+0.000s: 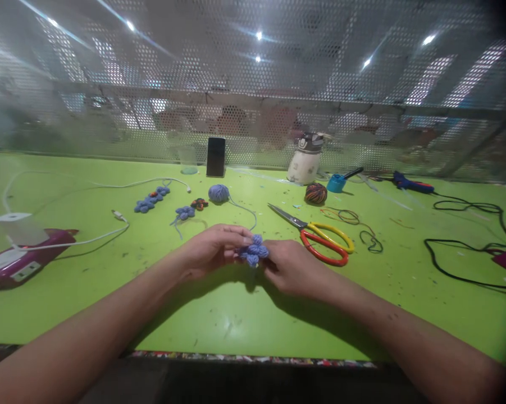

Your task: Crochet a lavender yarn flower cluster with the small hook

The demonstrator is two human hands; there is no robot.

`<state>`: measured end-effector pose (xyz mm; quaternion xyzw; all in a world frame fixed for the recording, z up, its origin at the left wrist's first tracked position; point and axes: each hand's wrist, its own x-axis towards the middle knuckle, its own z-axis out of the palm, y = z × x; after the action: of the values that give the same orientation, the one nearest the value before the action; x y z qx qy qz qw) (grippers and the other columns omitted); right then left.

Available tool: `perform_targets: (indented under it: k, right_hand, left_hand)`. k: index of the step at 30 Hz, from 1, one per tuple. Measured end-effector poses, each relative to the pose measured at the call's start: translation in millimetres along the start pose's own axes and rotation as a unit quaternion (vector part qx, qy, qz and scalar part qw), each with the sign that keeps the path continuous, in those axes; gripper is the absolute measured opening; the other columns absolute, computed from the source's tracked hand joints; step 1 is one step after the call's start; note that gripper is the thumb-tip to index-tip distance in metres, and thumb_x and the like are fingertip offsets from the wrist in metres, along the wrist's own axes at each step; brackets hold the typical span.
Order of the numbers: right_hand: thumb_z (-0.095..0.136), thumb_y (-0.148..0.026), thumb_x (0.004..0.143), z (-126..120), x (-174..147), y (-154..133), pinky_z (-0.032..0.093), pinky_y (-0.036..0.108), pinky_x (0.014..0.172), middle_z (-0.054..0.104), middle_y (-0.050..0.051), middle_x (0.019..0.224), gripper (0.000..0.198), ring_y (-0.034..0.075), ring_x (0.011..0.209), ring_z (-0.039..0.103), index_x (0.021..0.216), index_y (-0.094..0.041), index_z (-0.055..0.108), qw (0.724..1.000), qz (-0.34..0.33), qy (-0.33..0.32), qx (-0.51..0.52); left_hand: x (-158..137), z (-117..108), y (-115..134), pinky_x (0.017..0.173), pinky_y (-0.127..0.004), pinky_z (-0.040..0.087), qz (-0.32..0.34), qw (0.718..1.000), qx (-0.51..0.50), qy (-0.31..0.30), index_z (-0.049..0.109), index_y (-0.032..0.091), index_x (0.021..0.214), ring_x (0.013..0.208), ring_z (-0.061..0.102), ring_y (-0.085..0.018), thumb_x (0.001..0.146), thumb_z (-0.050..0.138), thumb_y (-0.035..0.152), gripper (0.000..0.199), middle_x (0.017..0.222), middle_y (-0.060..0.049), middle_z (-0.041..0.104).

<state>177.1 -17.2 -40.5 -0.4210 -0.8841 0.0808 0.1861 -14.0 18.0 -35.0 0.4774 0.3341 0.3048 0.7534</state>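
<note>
Yarn flower pinched between both hands, mid-table

Yarn flower, blue w/ small rolled petals, sits just above the table, near the front edge, held from both sides. Left hand fingers closed narrow on its left side; right hand fingers closed on the right and underside, thumb tucked in close. Can't tell whether a loose strand runs between the fingertips, too small.

To do this well, my read: keep the pinch light so petals aren't crushed, hold w/ one hand and work w/ the other, keep the piece low over the table.

Outward: scissors w/ red and yellow handles just right of the right hand, blades pointing back-left. Blue yarn ball behind, its strand trailing toward the hands. More blue flowers in a row back-left, another small one nearer. Multicolour yarn ball and a white bottle back-right. Phone stands against the mesh screen. White cable and a pink box far left; black cord far right.
</note>
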Motion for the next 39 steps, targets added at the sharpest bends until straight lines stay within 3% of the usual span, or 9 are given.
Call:
perform_targets:
  k: [3,11,16,19,25,30,33,35,39]
  right_hand:
    - [0.054,-0.008,0.076,-1,-1,5,0.035,0.027,0.056,0.067,0.006,0.073,0.012,0.016,0.059,0.052,0.076,-0.018,0.06,0.999,-0.005,0.009,0.035]
    - [0.055,-0.01,0.076,-9,1,9,0.039,0.025,0.055,0.057,0.002,0.071,0.013,0.012,0.059,0.049,0.067,-0.018,0.053,0.967,-0.01,0.139,0.211]
    - [0.057,-0.009,0.072,-9,2,13,0.037,0.028,0.059,0.057,0.004,0.075,0.012,0.015,0.064,0.048,0.067,-0.018,0.05,0.985,-0.053,0.153,0.064]
    - [0.057,-0.009,0.072,-7,2,12,0.037,0.03,0.063,0.055,0.004,0.075,0.01,0.017,0.067,0.048,0.069,-0.018,0.053,0.993,-0.018,0.111,-0.016]
    - [0.061,-0.007,0.071,-12,5,22,0.036,0.028,0.059,0.061,0.004,0.074,0.009,0.015,0.062,0.049,0.072,-0.016,0.063,0.998,0.017,0.065,-0.018]
    - [0.053,-0.007,0.082,-35,4,23,0.043,0.028,0.062,0.065,0.008,0.091,0.017,0.012,0.065,0.053,0.092,-0.014,0.066,0.989,0.031,0.146,0.021]
    - [0.056,-0.013,0.086,-37,1,12,0.044,0.028,0.062,0.064,0.005,0.08,0.01,0.014,0.068,0.055,0.085,-0.015,0.066,0.973,-0.054,0.207,0.091]
    - [0.06,-0.015,0.085,-31,0,6,0.044,0.03,0.064,0.063,0.005,0.076,0.005,0.016,0.069,0.055,0.083,-0.015,0.066,0.968,-0.092,0.223,0.063]
    - [0.059,-0.016,0.087,-14,0,3,0.047,0.036,0.071,0.063,0.01,0.083,0.007,0.021,0.079,0.056,0.083,-0.015,0.065,0.967,-0.084,0.24,-0.021]
  left_hand:
    - [0,1,1,0.069,-0.024,0.043,0.0,1.0,-0.016,-0.019,0.071,0.01,0.083,0.072,0.058,-0.012,0.065,0.077,0.018,0.02,0.08,-0.005,0.068]
    - [-8,8,7,0.073,-0.025,0.043,0.046,0.994,-0.03,-0.095,0.073,0.009,0.087,0.075,0.061,-0.013,0.062,0.076,0.009,0.025,0.082,-0.006,0.071]
    - [-9,13,4,0.07,-0.023,0.043,0.045,0.991,-0.023,-0.12,0.074,0.009,0.087,0.072,0.061,-0.011,0.061,0.076,0.007,0.026,0.08,-0.006,0.071]
    - [-6,13,4,0.071,-0.023,0.043,0.05,0.994,-0.025,-0.096,0.073,0.007,0.085,0.073,0.061,-0.011,0.061,0.076,0.005,0.025,0.079,-0.006,0.071]
    - [4,4,3,0.069,-0.022,0.044,0.065,0.998,-0.004,-0.018,0.072,0.009,0.08,0.073,0.06,-0.01,0.062,0.076,0.002,0.019,0.078,-0.005,0.069]
    - [12,-1,1,0.067,-0.023,0.043,0.089,0.996,0.013,0.002,0.072,0.007,0.079,0.071,0.06,-0.01,0.063,0.076,0.002,0.017,0.08,-0.006,0.07]
    - [12,-1,0,0.068,-0.024,0.042,0.095,0.995,0.02,0.006,0.072,0.007,0.081,0.072,0.06,-0.011,0.064,0.077,0.002,0.019,0.081,-0.007,0.07]
    - [11,0,0,0.071,-0.025,0.043,0.096,0.995,0.024,0.003,0.072,0.007,0.082,0.076,0.061,-0.012,0.062,0.077,0.001,0.021,0.082,-0.007,0.07]
    - [7,4,1,0.078,-0.026,0.043,0.095,0.995,0.029,-0.011,0.072,0.009,0.08,0.078,0.061,-0.013,0.06,0.075,-0.001,0.022,0.08,-0.005,0.07]
